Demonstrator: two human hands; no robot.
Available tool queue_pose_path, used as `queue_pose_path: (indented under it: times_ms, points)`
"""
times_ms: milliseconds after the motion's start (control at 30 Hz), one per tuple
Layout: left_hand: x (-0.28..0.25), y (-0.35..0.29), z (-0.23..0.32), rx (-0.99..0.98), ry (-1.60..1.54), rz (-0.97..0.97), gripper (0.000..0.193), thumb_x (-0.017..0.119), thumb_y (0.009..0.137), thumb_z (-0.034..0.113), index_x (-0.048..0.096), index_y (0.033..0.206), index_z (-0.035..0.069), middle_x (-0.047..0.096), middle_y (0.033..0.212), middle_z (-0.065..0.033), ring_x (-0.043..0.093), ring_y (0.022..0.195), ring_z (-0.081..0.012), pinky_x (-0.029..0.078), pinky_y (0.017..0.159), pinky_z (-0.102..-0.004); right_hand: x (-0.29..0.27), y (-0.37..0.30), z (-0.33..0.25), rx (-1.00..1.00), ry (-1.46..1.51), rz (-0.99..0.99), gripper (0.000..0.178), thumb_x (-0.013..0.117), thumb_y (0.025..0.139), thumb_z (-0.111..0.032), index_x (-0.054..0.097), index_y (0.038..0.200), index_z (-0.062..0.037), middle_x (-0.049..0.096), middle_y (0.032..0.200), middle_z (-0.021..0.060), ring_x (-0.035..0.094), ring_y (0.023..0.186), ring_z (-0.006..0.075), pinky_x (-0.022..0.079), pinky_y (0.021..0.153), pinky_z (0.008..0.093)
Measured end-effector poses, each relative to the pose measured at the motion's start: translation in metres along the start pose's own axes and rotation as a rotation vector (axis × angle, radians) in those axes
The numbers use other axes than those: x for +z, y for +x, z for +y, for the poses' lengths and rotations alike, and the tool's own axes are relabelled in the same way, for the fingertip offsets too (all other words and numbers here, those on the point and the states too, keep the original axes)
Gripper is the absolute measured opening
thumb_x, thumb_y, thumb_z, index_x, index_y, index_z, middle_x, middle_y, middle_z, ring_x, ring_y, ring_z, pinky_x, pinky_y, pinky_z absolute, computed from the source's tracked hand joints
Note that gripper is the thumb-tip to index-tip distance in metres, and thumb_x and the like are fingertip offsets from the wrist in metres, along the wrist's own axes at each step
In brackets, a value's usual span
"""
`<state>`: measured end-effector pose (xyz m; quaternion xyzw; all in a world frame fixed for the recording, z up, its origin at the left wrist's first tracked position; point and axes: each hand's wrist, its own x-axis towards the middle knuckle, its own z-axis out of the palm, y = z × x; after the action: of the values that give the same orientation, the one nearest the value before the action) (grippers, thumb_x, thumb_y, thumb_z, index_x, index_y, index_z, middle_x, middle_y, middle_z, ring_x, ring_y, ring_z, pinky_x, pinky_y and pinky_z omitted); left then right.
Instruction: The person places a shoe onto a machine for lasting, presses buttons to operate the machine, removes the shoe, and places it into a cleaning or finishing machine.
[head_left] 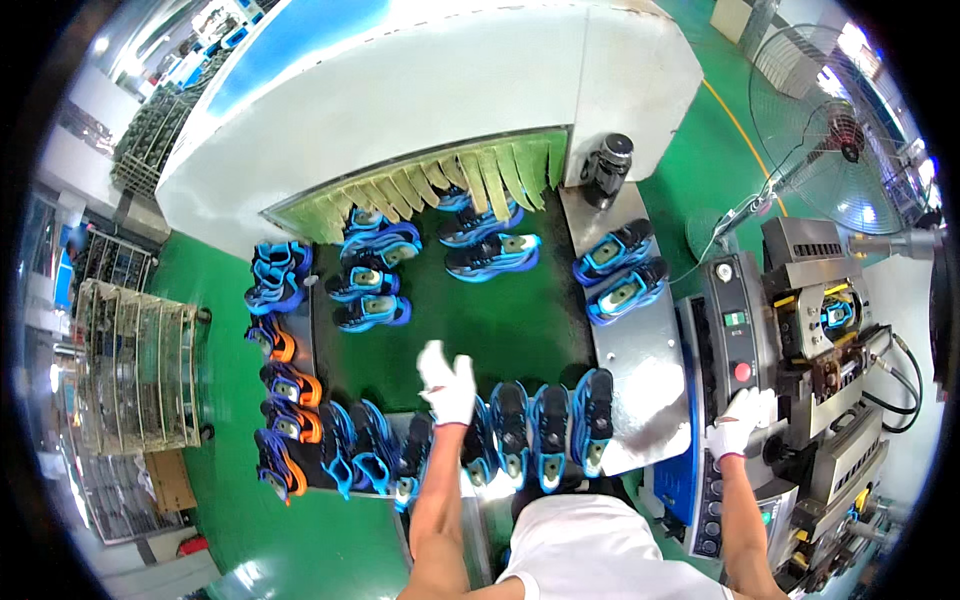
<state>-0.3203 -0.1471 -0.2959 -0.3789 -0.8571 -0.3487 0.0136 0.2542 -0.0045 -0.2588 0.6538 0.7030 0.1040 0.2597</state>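
My left hand (pixel 447 385), in a white glove, is held over the near edge of the green conveyor belt (pixel 470 330) with its fingers apart and nothing in them. Below it, a row of black-and-blue shoes (pixel 510 425) lines the near ledge. My right hand (pixel 740 425), also gloved, rests at the machine's control panel (pixel 727 300), just below a red button (pixel 742 371); its fingers look stretched out. Several blue shoes (pixel 493 257) lie on the belt, and two more shoes (pixel 627 288) sit on the metal side ledge (pixel 640 390).
Strips of a yellowish curtain (pixel 490 175) hang across the opening of a large white housing (pixel 430 90). Blue and orange shoes (pixel 290 385) stand along the left ledge. A dark bottle (pixel 607 170) stands far right, near a fan (pixel 830 130). At left is a wire rack cart (pixel 140 370).
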Motion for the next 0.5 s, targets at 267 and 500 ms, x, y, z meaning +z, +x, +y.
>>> queue_pose_path:
  times_ms: [267, 500]
  points:
    - [-0.024, 0.175, -0.173, -0.307, 0.257, 0.007, 0.062, 0.069, 0.095, 0.037, 0.049, 0.147, 0.008, 0.055, 0.139, -0.0261, 0.06, 0.12, -0.0456, 0.051, 0.097, -0.0537, -0.064, -0.033, -0.015, 0.094, 0.691, 0.093, 0.092, 0.079, 0.075, -0.018, 0.038, 0.155, 0.0025, 0.038, 0.158, 0.0301, 0.033, 0.149, 0.0439, 0.026, 0.125, 0.0442]
    - [-0.037, 0.159, -0.193, -0.077, 0.146, -0.053, 0.017, 0.063, 0.1, 0.023, 0.069, 0.108, 0.009, 0.065, 0.11, -0.0154, 0.066, 0.1, -0.038, 0.053, 0.085, -0.0498, -0.108, -0.092, -0.117, -0.024, 0.979, -0.146, 0.078, 0.079, 0.083, -0.017, 0.045, 0.149, 0.0085, 0.051, 0.151, 0.026, 0.049, 0.143, 0.0336, 0.036, 0.121, 0.0379]
